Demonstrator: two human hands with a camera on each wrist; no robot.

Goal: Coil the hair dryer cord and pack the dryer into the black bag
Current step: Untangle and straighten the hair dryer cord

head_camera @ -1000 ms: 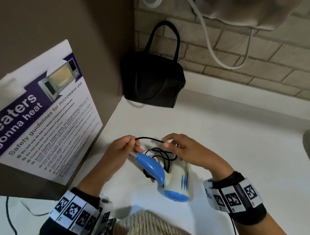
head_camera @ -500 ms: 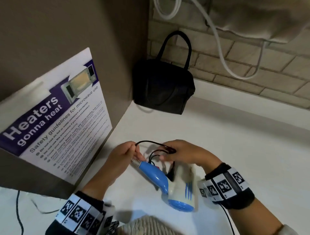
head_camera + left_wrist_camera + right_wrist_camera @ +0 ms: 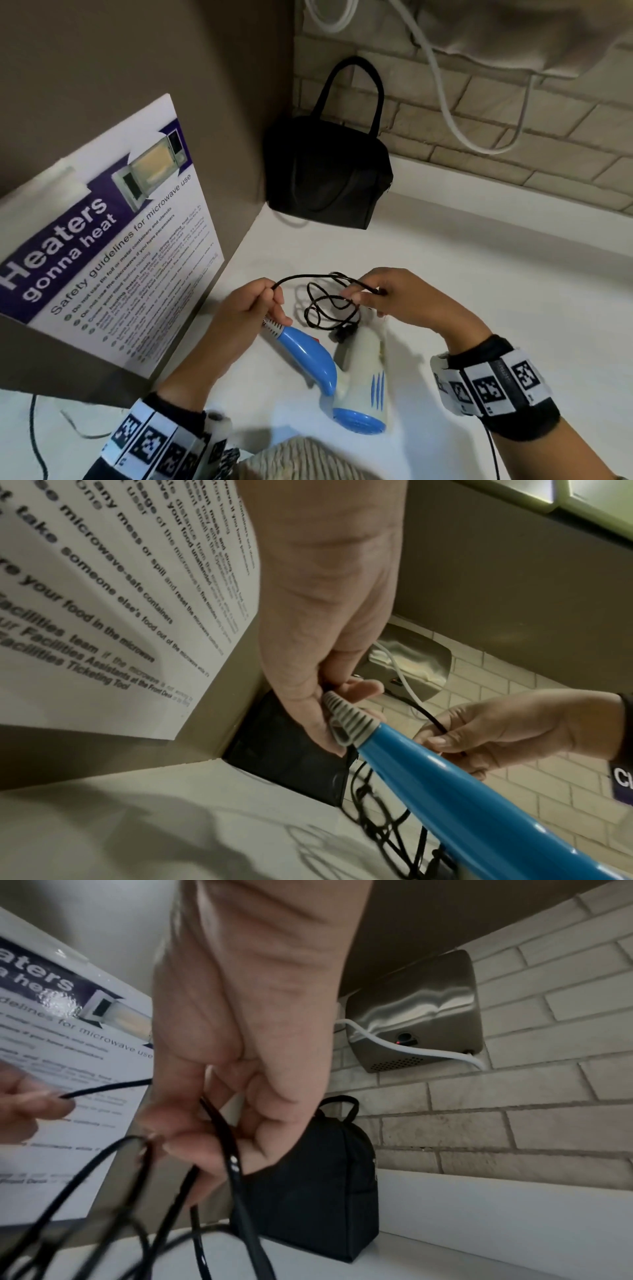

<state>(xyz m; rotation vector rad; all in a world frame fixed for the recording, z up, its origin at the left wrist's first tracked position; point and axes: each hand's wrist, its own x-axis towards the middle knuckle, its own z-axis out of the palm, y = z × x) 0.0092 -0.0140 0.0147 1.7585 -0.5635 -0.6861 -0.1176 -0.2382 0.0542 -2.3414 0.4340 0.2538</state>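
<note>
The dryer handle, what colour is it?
Blue. The dryer handle shows best in the head view; the body is white.

Hair dryer (image 3: 346, 373) lies on the counter (image 3: 479, 308) at lower centre of the head view, handle pointing upper left. Left hand (image 3: 246, 308) sits at the handle's end, right hand (image 3: 407, 301) just right of it, above the dryer body. Cord (image 3: 322, 308) runs between both hands, loops hanging over the dryer. Bag (image 3: 329, 174) stands upright at upper centre, well behind the hands, in the corner against the brick wall (image 3: 513, 120). Poster (image 3: 113, 240) fills the left side. Wall-mounted unit (image 3: 414, 1010) hangs above and right of the bag.
</note>
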